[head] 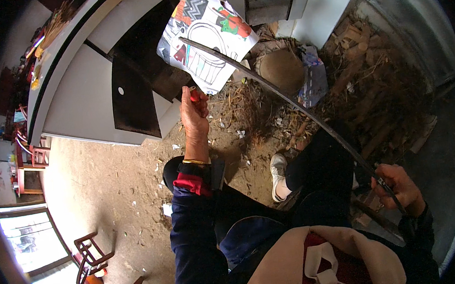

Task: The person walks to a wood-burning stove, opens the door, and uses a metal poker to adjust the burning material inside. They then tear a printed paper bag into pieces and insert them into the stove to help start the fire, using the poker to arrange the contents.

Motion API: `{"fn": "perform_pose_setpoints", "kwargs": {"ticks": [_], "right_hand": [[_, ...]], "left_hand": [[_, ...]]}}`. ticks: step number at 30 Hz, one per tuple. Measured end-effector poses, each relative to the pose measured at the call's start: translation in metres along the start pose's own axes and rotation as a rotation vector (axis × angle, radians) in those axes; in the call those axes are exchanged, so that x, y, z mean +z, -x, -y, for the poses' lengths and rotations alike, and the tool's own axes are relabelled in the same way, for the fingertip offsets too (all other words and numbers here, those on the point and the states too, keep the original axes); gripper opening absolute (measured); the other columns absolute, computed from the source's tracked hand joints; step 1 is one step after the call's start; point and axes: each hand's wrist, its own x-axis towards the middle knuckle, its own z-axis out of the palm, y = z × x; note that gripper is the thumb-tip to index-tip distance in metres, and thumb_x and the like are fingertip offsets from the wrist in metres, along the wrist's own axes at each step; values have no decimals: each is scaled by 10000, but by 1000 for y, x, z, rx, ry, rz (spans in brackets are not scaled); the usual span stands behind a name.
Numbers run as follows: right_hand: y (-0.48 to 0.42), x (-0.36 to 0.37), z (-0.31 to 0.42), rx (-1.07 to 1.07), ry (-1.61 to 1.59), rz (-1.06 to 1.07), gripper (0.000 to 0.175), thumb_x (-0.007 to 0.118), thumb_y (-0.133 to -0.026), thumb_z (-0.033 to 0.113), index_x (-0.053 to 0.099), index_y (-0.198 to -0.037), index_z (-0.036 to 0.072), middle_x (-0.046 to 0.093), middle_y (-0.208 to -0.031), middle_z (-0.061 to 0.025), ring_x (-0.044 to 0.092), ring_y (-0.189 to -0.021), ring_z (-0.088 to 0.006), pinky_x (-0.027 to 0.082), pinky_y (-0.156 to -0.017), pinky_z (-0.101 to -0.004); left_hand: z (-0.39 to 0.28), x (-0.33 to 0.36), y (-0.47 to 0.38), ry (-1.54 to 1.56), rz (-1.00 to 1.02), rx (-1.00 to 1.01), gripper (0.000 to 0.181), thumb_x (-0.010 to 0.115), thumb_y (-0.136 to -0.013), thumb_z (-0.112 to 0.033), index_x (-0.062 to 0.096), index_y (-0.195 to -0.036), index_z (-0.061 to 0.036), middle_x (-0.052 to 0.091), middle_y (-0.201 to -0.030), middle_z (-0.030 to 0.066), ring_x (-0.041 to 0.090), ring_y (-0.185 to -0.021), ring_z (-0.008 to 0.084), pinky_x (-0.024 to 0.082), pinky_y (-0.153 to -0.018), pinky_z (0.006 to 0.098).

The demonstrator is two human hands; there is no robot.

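Observation:
My left hand [194,114], thumb raised, is closed on a red lighter [195,95] just below a printed sheet of paper [205,44]. A pair of long metal fire tongs [283,94] runs from my right hand [399,189], closed around its near end, up to the sheet. The tip of the tongs lies over the paper, which looks pinched by it; the side behind the paper is hidden. Behind the sheet is the dark opening of a stove [141,37], with a dark metal plate [135,97] on its white front. No flame shows.
A round, drum-like stool [282,71] and a crumpled printed bag [312,76] stand beyond the tongs. Brushwood and sticks [383,111] are heaped at the right. Straw and paper scraps litter the dirt-strewn floor [127,180]. A wooden chair [91,254] is at the lower left.

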Motion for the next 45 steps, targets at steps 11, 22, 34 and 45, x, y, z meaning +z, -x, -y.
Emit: {"fn": "perform_pose_setpoints", "kwargs": {"ticks": [11,22,34,45], "right_hand": [[-5,-7,6,-53,255,7,287,662,-682,171,596,-923,30,516,-688,-58,488,-569,-168,373,-526,-307],[3,8,20,-12,255,-42,280,654,-673,154,592,-916,31,527,-731,-77,501,-584,-171,392,-544,-300],[3,9,20,-1,285,-45,315,663,-645,189,598,-918,45,523,-700,-49,482,-563,-147,369,-519,-293],[3,12,28,-33,214,-22,229,674,-738,176,581,-902,46,484,-624,-9,427,-513,-92,321,-472,-279]], "left_hand": [[-8,10,4,-150,-135,78,430,558,-872,-490,506,-651,-125,445,-513,-18,317,-408,84,195,-399,271],[-14,2,6,-192,-105,124,430,567,-855,-514,537,-684,-121,429,-520,-35,310,-418,74,195,-407,268],[-12,-3,4,-220,-44,130,473,568,-844,-552,556,-695,-104,447,-539,-33,330,-439,75,214,-420,265],[-12,-2,4,-221,-46,116,460,583,-837,-550,534,-704,-112,425,-542,-37,316,-442,78,208,-425,271]]}}
